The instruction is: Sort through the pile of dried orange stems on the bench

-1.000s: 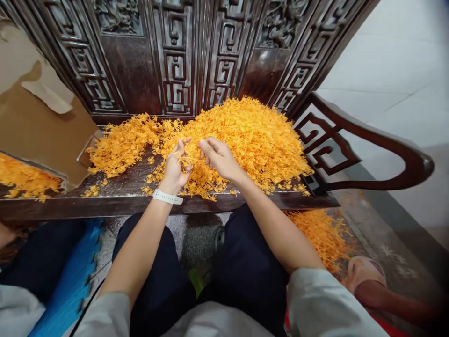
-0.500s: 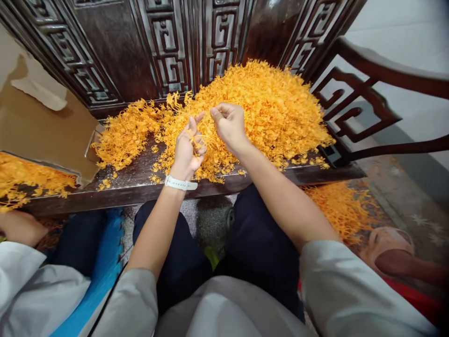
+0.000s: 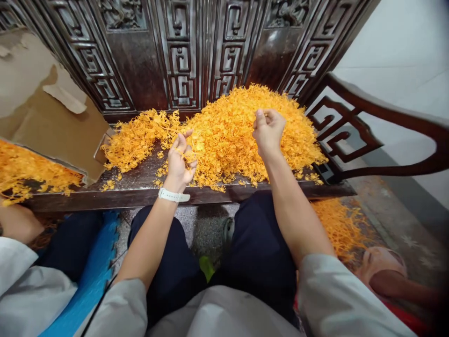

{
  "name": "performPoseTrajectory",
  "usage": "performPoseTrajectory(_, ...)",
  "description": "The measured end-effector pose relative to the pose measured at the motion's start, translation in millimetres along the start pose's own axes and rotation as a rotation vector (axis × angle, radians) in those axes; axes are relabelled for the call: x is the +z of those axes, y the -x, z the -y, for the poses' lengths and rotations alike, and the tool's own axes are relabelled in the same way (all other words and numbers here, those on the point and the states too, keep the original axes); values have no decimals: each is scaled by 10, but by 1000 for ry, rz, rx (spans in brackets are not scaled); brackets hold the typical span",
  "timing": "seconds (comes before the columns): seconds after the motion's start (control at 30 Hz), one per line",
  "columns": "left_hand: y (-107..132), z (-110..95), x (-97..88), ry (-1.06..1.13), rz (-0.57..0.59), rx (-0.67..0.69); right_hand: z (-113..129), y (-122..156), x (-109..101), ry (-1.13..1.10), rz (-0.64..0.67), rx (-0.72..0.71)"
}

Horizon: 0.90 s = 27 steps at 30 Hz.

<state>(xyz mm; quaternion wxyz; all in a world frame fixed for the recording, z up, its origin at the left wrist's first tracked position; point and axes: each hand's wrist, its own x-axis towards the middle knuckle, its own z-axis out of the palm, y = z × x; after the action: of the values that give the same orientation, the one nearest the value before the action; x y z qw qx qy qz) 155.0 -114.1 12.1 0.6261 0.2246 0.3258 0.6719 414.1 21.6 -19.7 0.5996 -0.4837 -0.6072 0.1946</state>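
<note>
A large heap of small orange flower-like pieces with thin stalks (image 3: pixel 231 135) lies on the dark wooden bench (image 3: pixel 136 199). My left hand (image 3: pixel 180 161) is palm up over the heap's left front edge, a white band round its wrist. Its fingers curl round a few thin orange stalked pieces, with the index finger stretched out. Above the middle right of the heap, my right hand (image 3: pixel 269 131) is closed in a pinch, thumb against the fingers. Whatever may be between those fingertips is hidden or too small to make out. The two hands are apart.
A smaller orange pile (image 3: pixel 140 140) lies left of the heap. A torn cardboard box (image 3: pixel 66 126) stands further left, with orange pieces beside it. Behind is a carved backrest (image 3: pixel 136 70); an openwork armrest (image 3: pixel 379 126) bounds the right. Orange strands (image 3: pixel 340 229) cover the floor; another person's arm (image 3: pixel 21 222) is at left.
My right hand has moved right, away from my left hand, and stays pinched. My left hand keeps hold of the orange pieces. The view has tilted up slightly.
</note>
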Motion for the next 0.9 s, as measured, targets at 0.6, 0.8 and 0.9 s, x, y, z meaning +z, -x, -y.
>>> performPoseTrajectory(0.6,-135,258,43,63,126,-145,871,632,575,26,384,-166)
performPoseTrajectory(0.8,-86,138,157,159,107,-249,787,524,624,-170,268,62)
performPoseTrajectory(0.9,-96,120,199,193,85,-237,755,500,698,-262,220,157)
